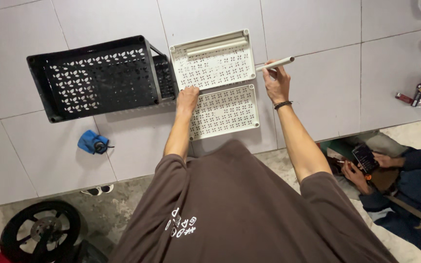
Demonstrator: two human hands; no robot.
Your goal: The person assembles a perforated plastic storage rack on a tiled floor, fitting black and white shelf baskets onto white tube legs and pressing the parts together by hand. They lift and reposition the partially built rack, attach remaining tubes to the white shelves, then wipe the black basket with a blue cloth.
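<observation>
Two cream perforated trays lie on the grey tiled floor, one farther (214, 59) and one nearer (224, 111). My left hand (187, 96) presses on the near-left corner of the farther tray, fingers curled against its edge. My right hand (276, 81) holds a cream tube (275, 64) by its near end, just right of the farther tray. Two more cream tubes (216, 46) rest inside that tray along its far rim.
A black perforated crate (98, 77) stands left of the trays. A blue cloth bundle (93, 142) lies below it. A wheel (39, 231) sits at bottom left. At right, a seated person (405, 187) holds a phone; small packets (419, 95) lie beyond.
</observation>
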